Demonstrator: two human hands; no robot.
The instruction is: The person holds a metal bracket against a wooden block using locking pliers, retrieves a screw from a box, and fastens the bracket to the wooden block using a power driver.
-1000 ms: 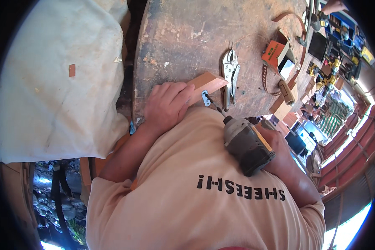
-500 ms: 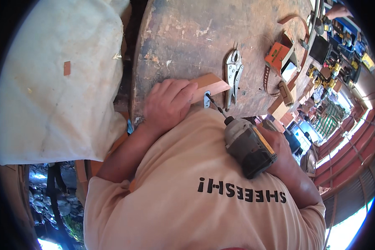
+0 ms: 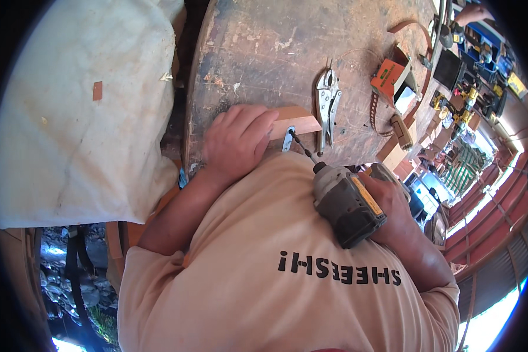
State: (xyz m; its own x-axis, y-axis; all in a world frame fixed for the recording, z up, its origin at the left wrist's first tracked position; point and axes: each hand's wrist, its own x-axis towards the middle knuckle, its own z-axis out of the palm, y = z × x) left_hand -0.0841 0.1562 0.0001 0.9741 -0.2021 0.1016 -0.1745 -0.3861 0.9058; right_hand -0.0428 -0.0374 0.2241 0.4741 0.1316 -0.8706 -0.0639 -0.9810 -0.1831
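My left hand is closed over the left end of a short wooden block with an angled end, holding it at the near edge of the workbench. A small metal plate with holes lies against the block's near side and sticks out toward me. My right hand grips a dark cordless impact driver with a yellow stripe. Its long bit slants up to the left and its tip meets the plate at the block. Whether a screw sits under the tip is too small to tell.
Locking pliers lie just beyond the block. Farther right are an open orange box, a perforated metal strap and a wooden-handled tool. More power tools crowd the right side. A pale cloth-covered surface stands at left.
The block and plate have turned slightly in my left hand. The driver has shifted a little up and left, its tip still at the plate.
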